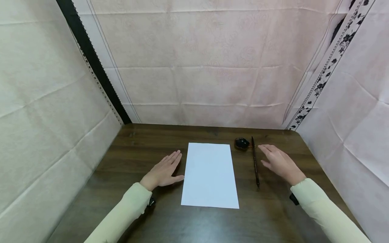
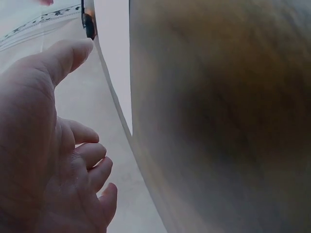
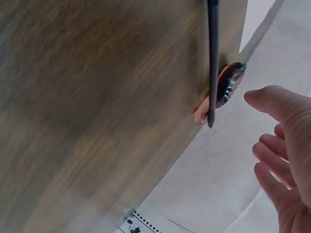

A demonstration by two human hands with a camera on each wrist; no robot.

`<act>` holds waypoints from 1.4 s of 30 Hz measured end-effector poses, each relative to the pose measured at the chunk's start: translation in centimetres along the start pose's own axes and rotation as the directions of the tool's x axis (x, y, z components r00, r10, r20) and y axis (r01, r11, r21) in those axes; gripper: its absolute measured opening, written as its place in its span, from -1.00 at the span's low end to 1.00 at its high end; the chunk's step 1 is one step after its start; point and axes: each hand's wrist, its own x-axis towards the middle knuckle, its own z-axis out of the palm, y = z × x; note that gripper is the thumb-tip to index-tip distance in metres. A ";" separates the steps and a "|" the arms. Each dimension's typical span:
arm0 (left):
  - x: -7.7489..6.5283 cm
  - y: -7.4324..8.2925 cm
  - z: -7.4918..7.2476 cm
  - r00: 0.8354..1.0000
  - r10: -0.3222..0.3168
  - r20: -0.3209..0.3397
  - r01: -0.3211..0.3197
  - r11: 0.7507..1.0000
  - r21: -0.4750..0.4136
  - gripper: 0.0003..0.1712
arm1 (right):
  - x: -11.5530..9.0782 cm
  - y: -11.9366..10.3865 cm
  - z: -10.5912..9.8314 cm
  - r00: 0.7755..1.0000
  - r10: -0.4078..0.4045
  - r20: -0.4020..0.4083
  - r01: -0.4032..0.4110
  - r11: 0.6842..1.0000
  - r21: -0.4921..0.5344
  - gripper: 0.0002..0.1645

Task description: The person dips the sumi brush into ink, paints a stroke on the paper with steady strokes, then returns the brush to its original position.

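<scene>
A blank white sheet of paper (image 1: 209, 175) lies on the dark wooden table. My left hand (image 1: 165, 170) is just left of it, fingers extended and thumb tip right at the paper's left edge. On the other side, a slim dark brush-like stick (image 1: 255, 163) with a pointed tip lies lengthwise. Its far end crosses a small orange-brown tab of a glossy black dish-like object (image 3: 230, 85). My right hand (image 1: 279, 162) hovers close to the right of the stick, fingers loosely extended and holding nothing. Both palms show bare in the wrist views.
The wooden table (image 1: 130, 202) ends at a pale cloth wall (image 1: 212, 67) at the back. Similar cloth panels rise at the left (image 1: 45, 118) and right (image 1: 358, 111). A floral band (image 1: 322, 84) runs down the right corner.
</scene>
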 end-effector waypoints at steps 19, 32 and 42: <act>1.3 1.2 1.2 0.992 0.009 0.123 -0.005 1.000 -0.030 0.10 | 0.2 0.9 2.8 0.992 -0.119 0.035 0.121 0.991 -0.053 -0.40; 1.4 0.9 1.9 0.989 0.011 0.144 -0.007 1.000 -0.027 0.09 | -0.2 1.1 4.4 0.977 -0.211 0.006 0.211 0.975 -0.077 -0.42; 1.6 0.9 2.1 0.988 -0.004 0.155 0.005 1.000 -0.008 0.08 | -0.2 1.3 5.0 0.948 -0.315 0.034 0.314 0.922 -0.228 -0.46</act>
